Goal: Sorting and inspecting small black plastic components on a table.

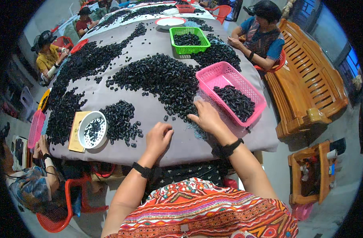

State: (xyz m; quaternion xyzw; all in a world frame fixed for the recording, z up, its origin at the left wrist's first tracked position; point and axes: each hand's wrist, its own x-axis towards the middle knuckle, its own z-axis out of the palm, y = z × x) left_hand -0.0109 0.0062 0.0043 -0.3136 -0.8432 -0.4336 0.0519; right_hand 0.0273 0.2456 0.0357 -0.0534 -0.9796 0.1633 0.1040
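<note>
A large heap of small black cylindrical plastic pieces (157,75) spreads over the cloth-covered table in front of me. My right hand (207,117) rests at the heap's near right edge, thumb apart from the fingers. Its fingertips are by a clear, crinkled plastic piece (198,98), next to the pink basket (251,81), which holds more black pieces. A patch of thin clear-bluish bits (199,133) lies beneath this hand. Nearer the table's front edge, my left hand (159,139) is closed with curled fingers; whatever it may hold is hidden. Two loose black pieces lie just beyond it.
A white bowl (81,133) with black pieces stands at left on a yellow booklet (73,139). Farther off are a green basket (189,50) and a red-rimmed white basin (170,22). Several people sit around the table; a wooden bench (308,75) stands at right.
</note>
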